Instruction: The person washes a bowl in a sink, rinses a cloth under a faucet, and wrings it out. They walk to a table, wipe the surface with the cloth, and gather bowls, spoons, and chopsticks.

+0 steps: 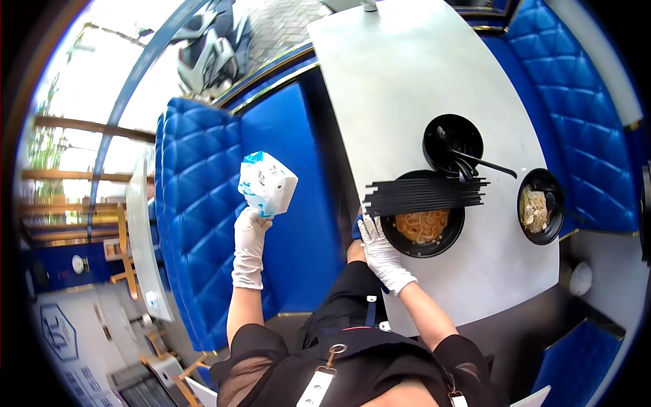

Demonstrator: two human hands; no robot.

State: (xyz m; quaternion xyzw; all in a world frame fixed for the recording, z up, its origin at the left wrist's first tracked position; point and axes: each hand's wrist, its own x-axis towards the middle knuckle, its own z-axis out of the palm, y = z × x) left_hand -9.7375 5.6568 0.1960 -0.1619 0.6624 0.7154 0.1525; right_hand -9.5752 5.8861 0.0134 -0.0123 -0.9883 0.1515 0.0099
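Observation:
My left hand (252, 227), in a white glove, is closed on the lower end of a white and blue tissue pack (269, 184), held up over the blue bench seat. At the table's near edge, my gloved right hand (377, 245) lies beside a black bowl of noodles (422, 226), its fingertips at the left ends of a bundle of black chopsticks (424, 195). The chopsticks lie across that bowl. Whether the right hand grips them cannot be made out. Behind stands a black bowl (453, 139) with black spoons in it.
On the right of the white table (380, 74) is another black bowl (540, 207) with food remains and a spoon. Blue padded benches (196, 203) flank the table. A small container (368, 5) stands at the far end. A scooter (210, 57) is outside the window.

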